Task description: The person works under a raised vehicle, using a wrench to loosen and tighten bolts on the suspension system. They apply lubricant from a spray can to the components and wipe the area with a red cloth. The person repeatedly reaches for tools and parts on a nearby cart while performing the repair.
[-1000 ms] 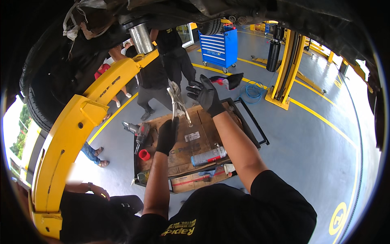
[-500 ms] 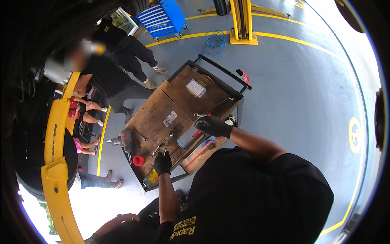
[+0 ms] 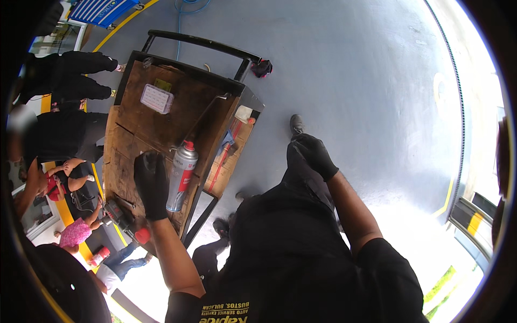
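A cardboard-covered tabletop point(image 3: 186, 97) bears the spray can point(image 3: 183, 175); just left, the left hand point(image 3: 152, 183); well right, the right hand point(image 3: 313, 156); both look curled, any grasp hidden. The step seems a reach; gripping the can would need uncurling.

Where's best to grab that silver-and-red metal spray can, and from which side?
Probably around the middle of the silver-and-red metal spray can, from above: it appears to lie on its side on the brown cardboard, and its straight round body offers more to hold than its small red cap. The black-gloved left grip is beside it.
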A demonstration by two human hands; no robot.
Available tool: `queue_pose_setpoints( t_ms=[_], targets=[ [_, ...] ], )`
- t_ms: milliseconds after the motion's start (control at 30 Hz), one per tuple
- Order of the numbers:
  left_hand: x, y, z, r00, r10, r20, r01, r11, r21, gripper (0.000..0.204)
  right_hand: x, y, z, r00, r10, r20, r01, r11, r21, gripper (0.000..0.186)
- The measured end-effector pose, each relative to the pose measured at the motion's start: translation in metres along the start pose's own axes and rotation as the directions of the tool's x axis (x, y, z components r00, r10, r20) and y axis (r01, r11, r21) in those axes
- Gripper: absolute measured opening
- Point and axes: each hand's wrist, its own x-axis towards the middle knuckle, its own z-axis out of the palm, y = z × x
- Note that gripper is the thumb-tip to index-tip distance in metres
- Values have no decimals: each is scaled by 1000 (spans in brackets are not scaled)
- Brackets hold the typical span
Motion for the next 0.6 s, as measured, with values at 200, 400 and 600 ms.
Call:
queue_pose_setpoints(
  t_ms=[200, 400, 600],
  targets=[
    [195, 130, 174, 991, 127, -30, -126, 992, 17, 66, 140, 112, -33, 960, 246, 131, -239, 969, -69, 30],
    [222, 165, 216, 954, -297, 42, 292, 951, 97, 70, 363, 258, -20, 836, 485, 257, -419, 867, -271, 38],
    [236, 189, 258, 855, -508, 102, 437, 814, 383, 74, 536, 384, 49, 792, 540, 285, -482, 839, -252, 43]
  ],
)
